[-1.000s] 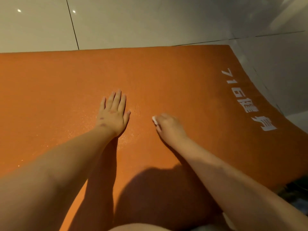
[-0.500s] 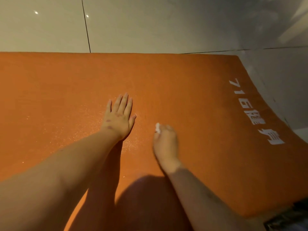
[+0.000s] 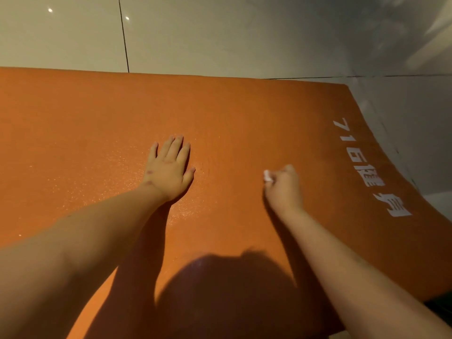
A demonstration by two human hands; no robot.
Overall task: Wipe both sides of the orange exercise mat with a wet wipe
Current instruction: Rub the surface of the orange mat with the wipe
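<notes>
The orange exercise mat (image 3: 244,113) lies flat on the floor and fills most of the view, with white printed characters (image 3: 367,165) along its right end. My left hand (image 3: 170,167) rests flat on the mat near its middle, fingers spread. My right hand (image 3: 283,185) is to the right of it, fisted and pressed on the mat, clutching a small white wet wipe (image 3: 267,176) that peeks out at its left side. A damp sheen shows on the mat around and left of my left hand.
Pale glossy floor tiles (image 3: 220,33) lie beyond the mat's far edge and to its right. My shadow falls on the mat's near part. Something dark sits at the lower right corner (image 3: 440,304), off the mat.
My right hand with the wipe has slid to the right across the mat, away from my left hand. The left hand has stayed pressed in place.
</notes>
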